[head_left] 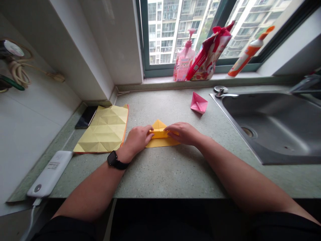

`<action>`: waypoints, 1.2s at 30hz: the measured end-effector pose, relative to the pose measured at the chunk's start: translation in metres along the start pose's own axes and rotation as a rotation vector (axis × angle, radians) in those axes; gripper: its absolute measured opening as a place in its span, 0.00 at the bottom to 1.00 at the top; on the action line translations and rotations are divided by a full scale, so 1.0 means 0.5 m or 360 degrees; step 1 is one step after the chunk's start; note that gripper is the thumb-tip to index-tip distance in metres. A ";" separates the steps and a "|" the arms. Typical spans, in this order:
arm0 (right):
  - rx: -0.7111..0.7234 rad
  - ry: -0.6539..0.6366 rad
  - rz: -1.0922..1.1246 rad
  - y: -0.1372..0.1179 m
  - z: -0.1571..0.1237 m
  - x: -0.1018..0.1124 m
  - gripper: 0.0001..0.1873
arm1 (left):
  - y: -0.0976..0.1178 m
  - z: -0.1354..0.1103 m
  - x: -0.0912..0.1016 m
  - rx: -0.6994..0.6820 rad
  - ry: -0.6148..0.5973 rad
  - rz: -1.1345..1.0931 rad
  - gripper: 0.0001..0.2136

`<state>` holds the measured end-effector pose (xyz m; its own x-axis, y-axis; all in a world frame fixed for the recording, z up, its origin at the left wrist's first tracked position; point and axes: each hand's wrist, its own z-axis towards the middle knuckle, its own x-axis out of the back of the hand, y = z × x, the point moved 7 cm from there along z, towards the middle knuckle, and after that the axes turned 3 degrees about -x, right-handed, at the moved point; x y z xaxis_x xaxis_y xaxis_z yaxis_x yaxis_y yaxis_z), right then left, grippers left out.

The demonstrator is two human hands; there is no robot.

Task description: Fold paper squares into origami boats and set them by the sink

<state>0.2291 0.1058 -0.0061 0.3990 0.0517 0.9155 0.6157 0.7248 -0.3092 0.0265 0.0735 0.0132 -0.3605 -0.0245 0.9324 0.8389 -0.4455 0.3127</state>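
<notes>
A folded sheet of orange-yellow paper (162, 143) lies on the counter in front of me, with a pointed top and a raised flap across its middle. My left hand (138, 138) pinches the left end of that flap between thumb and fingers. At the flap's right end, my right hand (184, 132) grips it the same way. Fingers cover both ends of the flap. Beyond my right hand sits a pink folded paper boat (199, 103). To the left rests a stack of creased yellow paper (104, 129).
A phone (85, 117) lies partly under the creased paper, and a white power bank (50, 172) with a cable is at the counter's left edge. The steel sink (271, 127) is set in at right. A pink pump bottle (184, 62), red bag (210, 55) and orange-white bottle (247, 55) line the windowsill.
</notes>
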 end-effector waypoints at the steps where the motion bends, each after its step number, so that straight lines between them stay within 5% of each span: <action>1: -0.0031 0.0001 -0.0002 0.004 0.001 -0.003 0.13 | -0.005 0.001 -0.001 0.0021 0.0017 -0.0017 0.07; 16: -0.0336 0.0026 -0.0089 0.032 0.009 -0.013 0.16 | -0.040 0.021 -0.018 -0.0066 0.0171 -0.0119 0.17; 22: -0.0206 0.0187 -0.0081 0.026 0.006 -0.005 0.15 | -0.010 0.016 -0.017 -0.0270 0.0208 0.0090 0.14; 26: -0.0081 0.0171 -0.0106 0.018 0.009 -0.002 0.10 | 0.031 0.008 -0.027 -0.0505 0.0063 0.0066 0.10; 36: 0.0117 0.0011 0.0090 -0.018 0.006 -0.018 0.08 | 0.046 -0.002 -0.037 -0.0522 -0.0162 0.0062 0.13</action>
<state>0.2180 0.1008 -0.0108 0.4363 0.0894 0.8954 0.5404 0.7695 -0.3402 0.0521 0.0627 0.0029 -0.2745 0.0350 0.9610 0.6695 -0.7104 0.2171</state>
